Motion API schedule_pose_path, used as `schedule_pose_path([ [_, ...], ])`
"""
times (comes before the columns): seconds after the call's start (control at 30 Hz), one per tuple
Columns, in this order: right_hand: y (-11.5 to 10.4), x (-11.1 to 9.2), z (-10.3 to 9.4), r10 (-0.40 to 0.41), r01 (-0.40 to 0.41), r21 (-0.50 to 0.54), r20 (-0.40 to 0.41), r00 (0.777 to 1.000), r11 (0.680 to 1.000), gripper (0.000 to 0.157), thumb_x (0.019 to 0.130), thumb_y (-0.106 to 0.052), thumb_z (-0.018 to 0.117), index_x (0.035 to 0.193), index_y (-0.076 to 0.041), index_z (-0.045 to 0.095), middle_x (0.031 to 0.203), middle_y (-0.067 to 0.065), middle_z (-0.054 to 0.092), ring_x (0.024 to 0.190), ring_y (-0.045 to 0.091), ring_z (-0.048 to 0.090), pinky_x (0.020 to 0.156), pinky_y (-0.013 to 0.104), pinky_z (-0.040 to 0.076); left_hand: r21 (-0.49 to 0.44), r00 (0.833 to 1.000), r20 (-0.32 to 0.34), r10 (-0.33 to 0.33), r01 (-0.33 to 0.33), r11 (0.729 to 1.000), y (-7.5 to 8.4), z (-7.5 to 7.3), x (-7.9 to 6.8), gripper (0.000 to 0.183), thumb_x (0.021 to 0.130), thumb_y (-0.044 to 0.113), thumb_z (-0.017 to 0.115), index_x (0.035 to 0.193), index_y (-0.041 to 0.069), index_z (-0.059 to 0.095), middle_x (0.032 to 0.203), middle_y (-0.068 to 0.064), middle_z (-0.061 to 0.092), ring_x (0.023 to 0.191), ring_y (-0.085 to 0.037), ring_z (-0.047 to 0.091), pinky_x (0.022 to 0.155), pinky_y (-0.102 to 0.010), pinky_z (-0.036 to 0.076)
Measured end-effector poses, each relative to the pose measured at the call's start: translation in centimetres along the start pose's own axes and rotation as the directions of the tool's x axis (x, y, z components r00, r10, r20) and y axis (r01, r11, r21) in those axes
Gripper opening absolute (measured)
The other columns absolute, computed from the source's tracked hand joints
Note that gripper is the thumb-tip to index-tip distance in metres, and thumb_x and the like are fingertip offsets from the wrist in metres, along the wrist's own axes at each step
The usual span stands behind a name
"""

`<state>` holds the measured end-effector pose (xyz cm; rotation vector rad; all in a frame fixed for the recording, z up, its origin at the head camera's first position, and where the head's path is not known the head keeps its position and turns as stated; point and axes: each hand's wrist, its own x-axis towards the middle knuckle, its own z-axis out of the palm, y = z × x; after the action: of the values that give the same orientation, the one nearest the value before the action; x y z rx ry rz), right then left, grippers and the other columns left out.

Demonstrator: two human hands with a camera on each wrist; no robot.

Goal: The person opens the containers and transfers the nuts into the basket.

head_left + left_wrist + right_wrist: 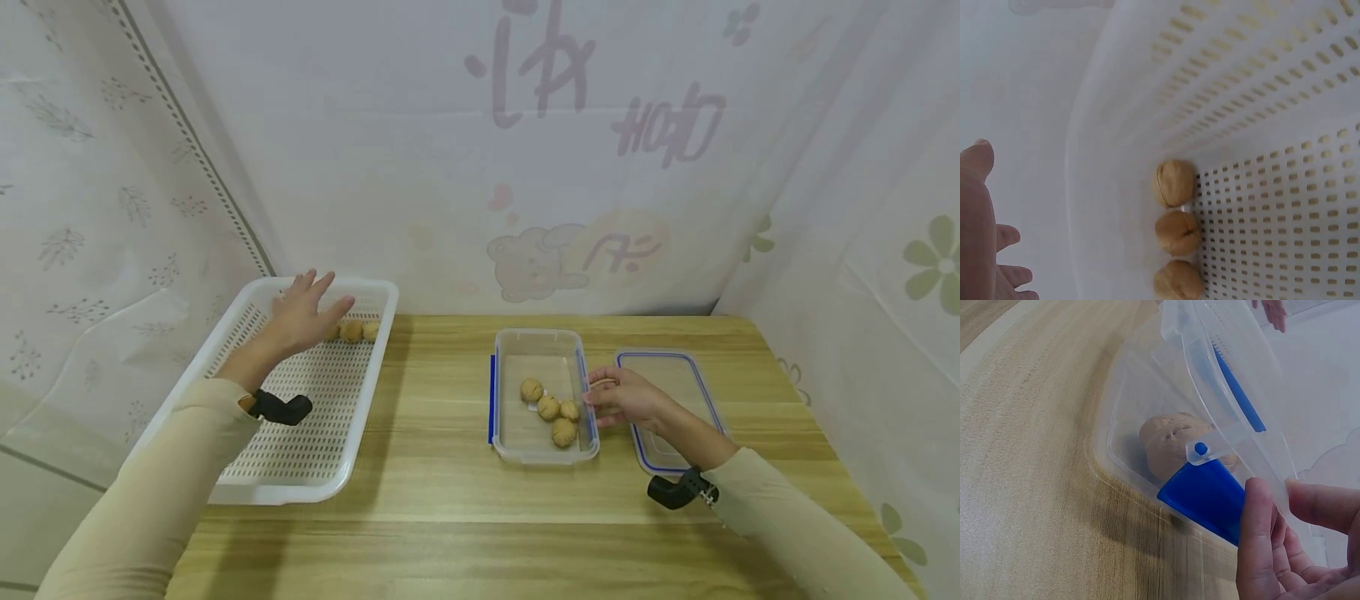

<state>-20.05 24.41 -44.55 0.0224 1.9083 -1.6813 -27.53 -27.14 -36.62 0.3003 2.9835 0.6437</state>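
My left hand (pixel 300 314) hangs over the far end of a white perforated plastic basket (pixel 341 467), fingers spread and nothing in them. Three walnuts (pixel 1177 234) lie in a row against the basket's end wall; in the head view the hand partly hides these walnuts (pixel 351 332). With thumb and fingers, my right hand (pixel 626 398) pinches the right rim of a clear plastic food container (pixel 517 454), beside its blue latch (pixel 1210 494). Several walnuts (pixel 549 407) sit inside the container, toward its near right part.
Right of the container, partly under my right forearm, lies a clear lid (pixel 663 375) with a blue seal. Everything stands on a wooden table (pixel 450 500). A printed curtain (pixel 420 167) hangs behind the table and at both sides.
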Motion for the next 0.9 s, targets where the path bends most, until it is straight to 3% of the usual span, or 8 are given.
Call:
schedule_pose_path([
  [0.5,-0.1,-0.1,0.1,0.003,-0.003,-0.007,-0.011,1.000,1.000,0.041,0.099,-0.003,0.062,0.133,0.009,0.040,0.096,0.004,0.061,0.084,0.013,0.062,0.072,0.030,0.061,0.010,0.991,0.030,0.129,-0.130,0.992,5.0,1.3,-0.2,0.080,0.106,0.056,0.039,0.162,0.002,0.018,0.166,-0.029,0.002,0.153,-0.047,-0.006,0.111,-0.078,-0.005],
  [0.9,-0.1,-0.1,0.1,0.004,-0.004,-0.008,-0.007,1.000,1.000,0.042,0.099,-0.003,0.062,0.133,0.008,0.040,0.097,0.005,0.061,0.085,0.013,0.062,0.072,0.029,0.061,0.006,0.970,0.063,0.234,-0.235,0.972,8.6,2.9,0.3,0.078,0.106,0.055,0.043,0.163,0.007,0.020,0.168,-0.025,0.004,0.154,-0.042,-0.004,0.116,-0.072,-0.006],
])
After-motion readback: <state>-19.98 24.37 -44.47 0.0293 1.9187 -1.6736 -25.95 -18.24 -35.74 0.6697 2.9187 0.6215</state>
